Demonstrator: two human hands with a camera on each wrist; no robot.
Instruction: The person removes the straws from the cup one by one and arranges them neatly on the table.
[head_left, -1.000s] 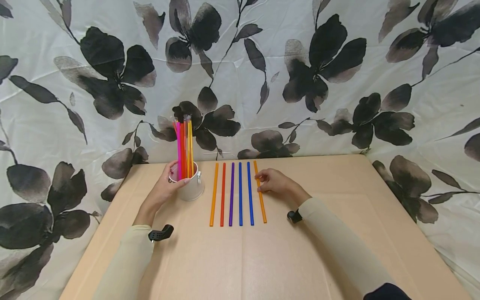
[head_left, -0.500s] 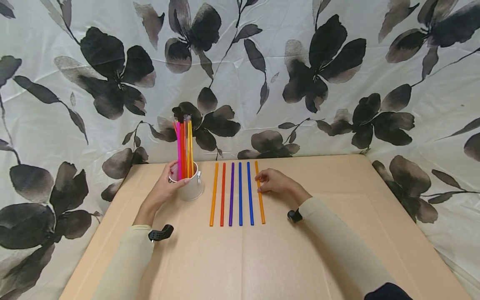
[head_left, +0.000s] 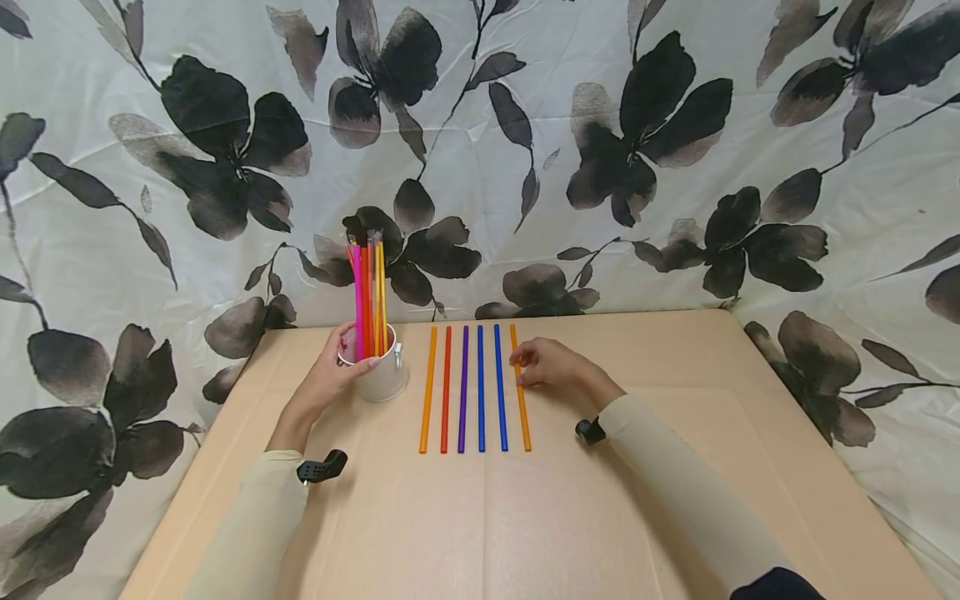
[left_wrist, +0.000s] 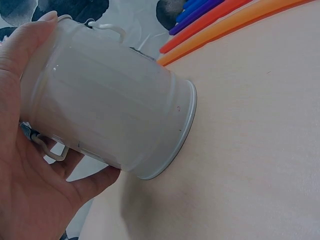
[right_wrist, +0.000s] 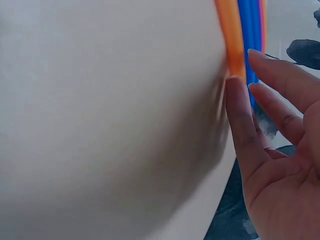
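Observation:
My left hand (head_left: 330,367) grips a small white pail (head_left: 384,385) near its rim, thumb across the front. Pink, red, orange and yellow straws (head_left: 367,292) stand upright in it. In the left wrist view the pail (left_wrist: 110,95) looks tilted, with wire handle loops at its sides. To the right, several straws lie side by side on the table. The rightmost is an orange straw (head_left: 523,417), and my right hand (head_left: 551,364) pinches it at its upper part. Thumb and fingertips sit on either side of this orange straw (right_wrist: 234,55) in the right wrist view.
Left of the held straw lie two blue straws (head_left: 482,400), a purple straw (head_left: 462,400), a red straw (head_left: 446,400) and another orange straw (head_left: 427,400). The light wooden table (head_left: 420,525) ends at the back against a floral cloth (head_left: 525,150).
The near end of the right-hand orange straw has shifted slightly left, so it lies closer to parallel with the row. My left hand and the pail have stayed in place.

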